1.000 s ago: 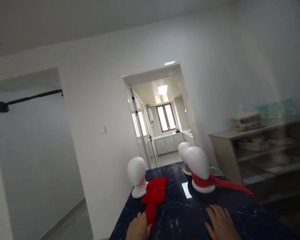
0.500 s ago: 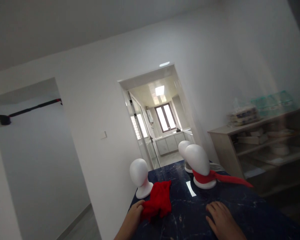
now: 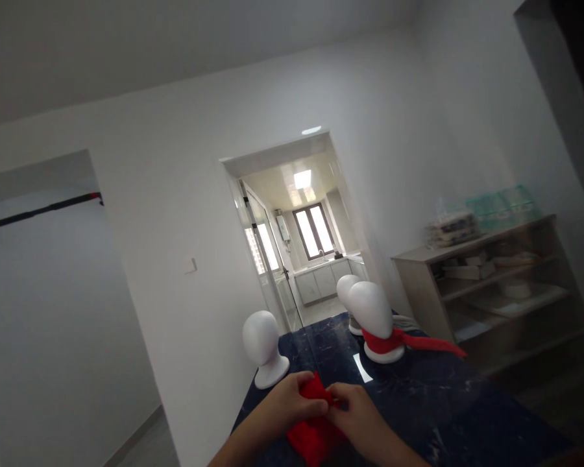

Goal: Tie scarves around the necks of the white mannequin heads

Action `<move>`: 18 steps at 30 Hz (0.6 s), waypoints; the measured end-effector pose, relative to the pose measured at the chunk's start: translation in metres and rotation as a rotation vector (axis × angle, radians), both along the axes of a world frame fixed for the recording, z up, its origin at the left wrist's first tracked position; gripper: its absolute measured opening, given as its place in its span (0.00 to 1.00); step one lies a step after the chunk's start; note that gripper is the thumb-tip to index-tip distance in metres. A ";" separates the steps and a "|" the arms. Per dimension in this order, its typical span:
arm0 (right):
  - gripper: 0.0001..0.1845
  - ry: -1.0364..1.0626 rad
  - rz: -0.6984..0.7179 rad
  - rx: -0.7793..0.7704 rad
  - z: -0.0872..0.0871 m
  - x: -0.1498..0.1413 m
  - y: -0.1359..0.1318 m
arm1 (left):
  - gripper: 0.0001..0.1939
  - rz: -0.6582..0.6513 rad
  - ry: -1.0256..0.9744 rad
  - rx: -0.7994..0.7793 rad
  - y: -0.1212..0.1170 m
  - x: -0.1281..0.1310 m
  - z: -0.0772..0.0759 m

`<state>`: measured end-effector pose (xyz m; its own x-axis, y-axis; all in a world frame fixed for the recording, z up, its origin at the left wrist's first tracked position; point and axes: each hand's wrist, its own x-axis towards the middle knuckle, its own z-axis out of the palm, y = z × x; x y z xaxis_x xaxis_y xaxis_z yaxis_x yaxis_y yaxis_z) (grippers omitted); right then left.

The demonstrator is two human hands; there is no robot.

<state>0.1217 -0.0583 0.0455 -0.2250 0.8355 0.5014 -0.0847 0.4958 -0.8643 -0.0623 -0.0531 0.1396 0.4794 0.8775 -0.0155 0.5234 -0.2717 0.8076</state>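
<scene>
Both of my hands meet over a bright red cloth [image 3: 314, 431] near the front of the dark blue marbled table [image 3: 433, 395]. My left hand [image 3: 296, 399] pinches the cloth's upper part between thumb and fingers. From the other side, my right hand [image 3: 353, 408] grips its edge, fingers curled. The lower part of the cloth hangs below the hands. Just beyond my left hand stands a bare white mannequin head [image 3: 261, 340]. Farther right, another white mannequin head [image 3: 372, 310] has a red scarf [image 3: 409, 340] wrapped around its neck, one end trailing right.
Partly hidden behind the scarfed head is a further white mannequin head [image 3: 345, 292], with grey fabric [image 3: 405, 322] lying nearby. A wooden shelf unit [image 3: 413, 255] with boxes and packages stands at the right wall. Past the table, a doorway opens onto a kitchen [image 3: 324, 279].
My right hand has come left from the bare tabletop and taken hold of the red cloth. My left hand has moved right with the cloth, away from the bare mannequin head's base.
</scene>
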 end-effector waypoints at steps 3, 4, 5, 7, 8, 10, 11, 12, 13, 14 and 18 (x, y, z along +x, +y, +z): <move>0.15 0.085 0.103 -0.047 0.005 0.007 0.009 | 0.13 0.016 0.005 0.055 -0.001 0.000 0.006; 0.16 0.090 0.112 -0.042 0.005 0.012 0.011 | 0.12 0.020 -0.018 0.065 -0.001 -0.001 0.006; 0.17 0.091 0.113 -0.039 0.005 0.016 0.013 | 0.12 0.022 -0.054 0.060 0.000 -0.001 0.005; 0.19 0.091 0.118 -0.043 0.004 0.024 0.015 | 0.14 0.015 -0.158 0.011 0.002 -0.001 0.000; 0.20 0.093 0.122 -0.048 0.003 0.027 0.015 | 0.15 0.016 -0.225 -0.020 0.004 -0.001 -0.003; 0.22 0.095 0.132 -0.059 0.001 0.032 0.017 | 0.16 0.030 -0.380 -0.076 0.007 0.001 -0.012; 0.23 0.099 0.131 -0.062 -0.001 0.034 0.019 | 0.16 0.035 -0.462 -0.102 0.009 0.003 -0.016; 0.24 0.105 0.124 -0.066 -0.003 0.035 0.021 | 0.16 0.034 -0.535 -0.129 0.011 0.004 -0.020; 0.24 0.115 0.111 -0.072 -0.005 0.035 0.023 | 0.15 0.032 -0.593 -0.154 0.013 0.005 -0.024; 0.24 0.137 0.098 -0.083 -0.008 0.035 0.026 | 0.15 0.029 -0.633 -0.175 0.014 0.007 -0.026; 0.23 0.338 0.129 -0.228 -0.015 0.032 0.033 | 0.17 0.080 -0.610 -0.201 0.016 0.008 -0.029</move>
